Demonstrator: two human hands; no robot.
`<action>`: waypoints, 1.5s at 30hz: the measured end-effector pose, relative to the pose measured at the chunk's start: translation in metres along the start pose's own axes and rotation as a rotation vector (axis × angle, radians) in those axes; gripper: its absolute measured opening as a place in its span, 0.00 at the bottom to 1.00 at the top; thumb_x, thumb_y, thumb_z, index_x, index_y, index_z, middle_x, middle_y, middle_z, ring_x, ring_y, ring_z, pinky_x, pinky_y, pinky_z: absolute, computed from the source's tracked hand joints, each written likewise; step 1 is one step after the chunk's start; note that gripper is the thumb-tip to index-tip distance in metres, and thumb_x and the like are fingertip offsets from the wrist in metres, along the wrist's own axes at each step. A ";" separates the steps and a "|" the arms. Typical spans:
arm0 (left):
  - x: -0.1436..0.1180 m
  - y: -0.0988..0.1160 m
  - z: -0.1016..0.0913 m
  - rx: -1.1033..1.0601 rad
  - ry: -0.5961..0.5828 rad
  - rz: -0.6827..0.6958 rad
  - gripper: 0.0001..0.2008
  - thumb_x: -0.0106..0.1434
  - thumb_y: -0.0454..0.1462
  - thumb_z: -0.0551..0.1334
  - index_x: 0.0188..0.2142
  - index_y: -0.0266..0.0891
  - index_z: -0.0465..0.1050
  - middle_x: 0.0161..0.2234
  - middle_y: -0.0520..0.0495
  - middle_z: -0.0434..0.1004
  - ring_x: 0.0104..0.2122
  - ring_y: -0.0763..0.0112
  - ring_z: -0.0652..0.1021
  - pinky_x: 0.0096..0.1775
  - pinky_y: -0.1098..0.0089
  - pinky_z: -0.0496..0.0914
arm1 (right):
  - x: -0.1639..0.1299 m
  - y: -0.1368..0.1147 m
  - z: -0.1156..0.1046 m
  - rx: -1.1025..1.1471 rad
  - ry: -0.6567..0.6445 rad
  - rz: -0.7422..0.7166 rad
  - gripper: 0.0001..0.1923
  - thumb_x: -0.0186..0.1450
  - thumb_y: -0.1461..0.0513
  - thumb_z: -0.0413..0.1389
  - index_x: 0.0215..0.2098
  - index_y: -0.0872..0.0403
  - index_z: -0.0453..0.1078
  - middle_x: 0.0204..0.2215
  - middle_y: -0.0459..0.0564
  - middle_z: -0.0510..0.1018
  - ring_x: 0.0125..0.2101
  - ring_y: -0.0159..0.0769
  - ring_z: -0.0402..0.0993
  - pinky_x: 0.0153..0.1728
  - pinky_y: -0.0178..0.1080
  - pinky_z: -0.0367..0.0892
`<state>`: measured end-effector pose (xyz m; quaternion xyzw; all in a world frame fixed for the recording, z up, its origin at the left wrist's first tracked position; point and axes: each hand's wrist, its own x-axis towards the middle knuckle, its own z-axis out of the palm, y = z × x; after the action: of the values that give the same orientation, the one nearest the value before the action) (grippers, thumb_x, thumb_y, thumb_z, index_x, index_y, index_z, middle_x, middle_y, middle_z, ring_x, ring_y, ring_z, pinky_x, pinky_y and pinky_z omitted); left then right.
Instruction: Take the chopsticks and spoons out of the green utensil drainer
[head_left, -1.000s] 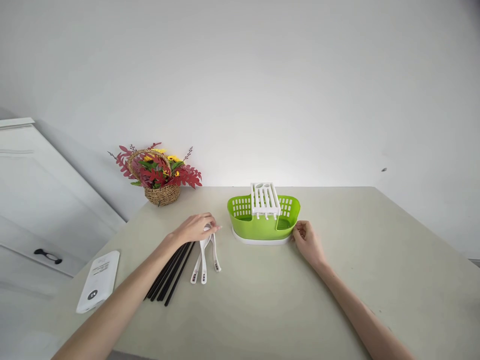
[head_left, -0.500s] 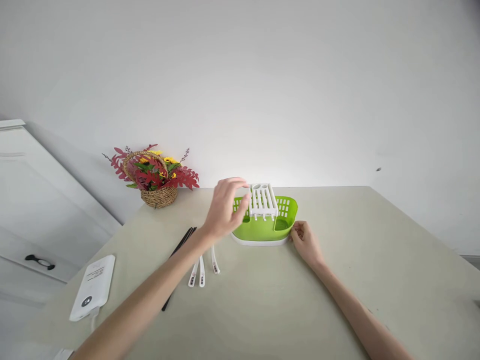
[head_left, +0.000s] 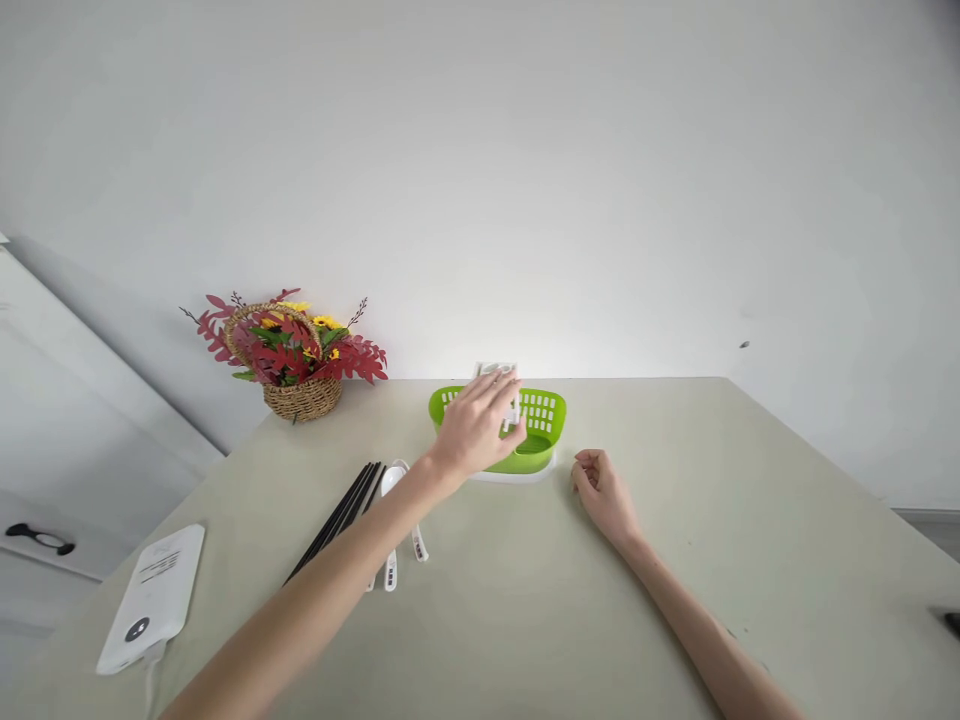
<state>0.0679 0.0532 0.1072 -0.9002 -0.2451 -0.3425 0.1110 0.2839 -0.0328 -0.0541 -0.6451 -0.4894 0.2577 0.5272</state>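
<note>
Covering the rack (head_left: 488,367): our left hand (head_left: 478,420), fingers partly bent; grip, we cannot tell. Basket (head_left: 527,463): beneath, on the desk (head_left: 525,620), likely central for easy reach. Right hand (head_left: 602,493): loosely closed, seemingly empty, nearby. Spoons (head_left: 391,484), chopsticks (head_left: 339,522): apparently grouped by kind.

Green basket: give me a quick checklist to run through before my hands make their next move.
1. Green basket upright on the table: ok.
2. Left hand at the white rack: ok.
3. Left hand's grip firm: cannot tell, the hand hides it.
4. Right hand steadying the basket: not ok, it rests apart from it.
5. White spoons in full view: not ok, the left forearm covers part.
6. Black sticks bundled together on the table: ok.
</note>
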 end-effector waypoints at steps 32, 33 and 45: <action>-0.067 -0.098 -0.092 0.154 0.026 -0.143 0.22 0.70 0.40 0.63 0.62 0.47 0.73 0.61 0.46 0.78 0.65 0.52 0.73 0.70 0.43 0.62 | -0.003 -0.006 -0.002 -0.044 -0.041 0.030 0.12 0.68 0.51 0.51 0.46 0.47 0.65 0.34 0.47 0.79 0.32 0.40 0.77 0.34 0.43 0.70; -0.068 -0.083 -0.086 0.129 0.045 -0.126 0.22 0.70 0.39 0.62 0.63 0.47 0.71 0.62 0.46 0.77 0.66 0.53 0.72 0.69 0.42 0.62 | -0.003 -0.006 -0.002 -0.046 -0.043 0.029 0.12 0.68 0.51 0.51 0.45 0.47 0.65 0.34 0.47 0.79 0.31 0.40 0.76 0.34 0.43 0.71; -0.098 0.091 0.031 -0.869 -0.219 -0.370 0.16 0.75 0.41 0.57 0.60 0.50 0.71 0.56 0.43 0.81 0.55 0.62 0.80 0.59 0.59 0.74 | -0.003 -0.005 -0.001 -0.060 -0.033 0.010 0.14 0.68 0.50 0.52 0.46 0.48 0.66 0.33 0.47 0.80 0.30 0.41 0.77 0.35 0.43 0.71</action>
<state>0.0692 -0.0486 0.0160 -0.8352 -0.2457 -0.3306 -0.3644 0.2817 -0.0358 -0.0495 -0.6587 -0.5025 0.2561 0.4981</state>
